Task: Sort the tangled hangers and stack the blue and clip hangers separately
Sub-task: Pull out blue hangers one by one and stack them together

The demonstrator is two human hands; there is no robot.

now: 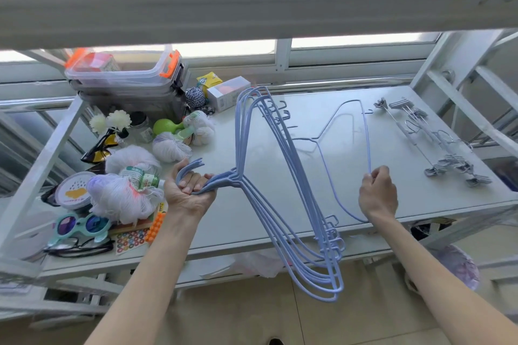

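Several thin blue hangers (230,180) gripped by left hand (187,189); right hand (378,194) pinches single hanger (369,145).

My left forearm (154,274) and right forearm (429,274) are bare for their whole visible length, from the lower edge of the view up to the wrists. Both are slim and smooth. My left hand (190,193) is bare as well, and the fingernails on it are short and plain, with pale tips. My right hand (378,196) is bare too, and its knuckles stand out. A small dark rounded shape (276,342) at the bottom edge may be my shoe; I cannot tell.
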